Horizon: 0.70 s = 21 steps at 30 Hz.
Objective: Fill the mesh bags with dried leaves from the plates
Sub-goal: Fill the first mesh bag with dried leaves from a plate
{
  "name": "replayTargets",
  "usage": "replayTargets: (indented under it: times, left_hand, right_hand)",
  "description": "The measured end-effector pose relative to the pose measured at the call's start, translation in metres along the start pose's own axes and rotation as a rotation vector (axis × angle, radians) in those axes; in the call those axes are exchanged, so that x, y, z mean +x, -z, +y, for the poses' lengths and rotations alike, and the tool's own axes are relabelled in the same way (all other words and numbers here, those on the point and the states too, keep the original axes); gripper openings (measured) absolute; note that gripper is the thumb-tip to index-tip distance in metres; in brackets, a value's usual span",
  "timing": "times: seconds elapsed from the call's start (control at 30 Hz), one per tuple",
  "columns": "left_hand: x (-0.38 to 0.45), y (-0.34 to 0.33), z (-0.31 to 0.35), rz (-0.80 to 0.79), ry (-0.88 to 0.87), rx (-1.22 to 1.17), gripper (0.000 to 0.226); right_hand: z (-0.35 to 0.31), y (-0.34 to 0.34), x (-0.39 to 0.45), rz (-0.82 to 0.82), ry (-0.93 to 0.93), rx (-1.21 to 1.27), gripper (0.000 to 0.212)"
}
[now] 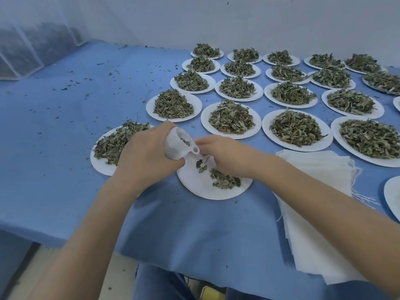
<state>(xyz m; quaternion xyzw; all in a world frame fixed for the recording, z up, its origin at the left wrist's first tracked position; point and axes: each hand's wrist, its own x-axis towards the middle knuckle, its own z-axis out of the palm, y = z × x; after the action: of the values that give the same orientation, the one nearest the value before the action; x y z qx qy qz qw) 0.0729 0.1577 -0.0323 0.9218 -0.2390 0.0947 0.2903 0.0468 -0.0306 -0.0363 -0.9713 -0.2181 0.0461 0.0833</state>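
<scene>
My left hand (145,152) grips a white mesh bag (176,146) with its mouth open to the right; dried leaves show inside. My right hand (225,156) is at the bag's mouth, fingers curled and pinching a few leaves over the near white plate (194,182). That plate holds only a small remnant of dried leaves (224,180). Behind my left hand sits another plate with a full heap of leaves (114,144).
Several white plates heaped with dried leaves (231,118) cover the blue table (65,126) to the right and back. A stack of flat white mesh bags (313,213) lies at my right forearm. Leaf crumbs are scattered at left. A mesh-covered frame (28,46) stands at far left.
</scene>
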Motion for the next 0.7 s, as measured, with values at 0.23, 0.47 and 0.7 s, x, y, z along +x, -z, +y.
replayTargets:
  times: [0.23,0.47,0.7]
  left_hand:
    - [-0.001,-0.001,-0.005,0.011,0.033,-0.005,0.030]
    - [-0.001,0.000,0.000,0.000,0.015,-0.023,0.030]
    - [-0.003,-0.004,0.001,-0.039,-0.008,-0.039,0.031]
  right_hand:
    - [0.010,0.004,-0.030,0.022,0.029,0.122,0.062]
    - [0.002,0.002,-0.020,-0.020,0.033,0.042,0.064]
    - [0.012,0.007,-0.047,-0.028,-0.191,0.112,0.055]
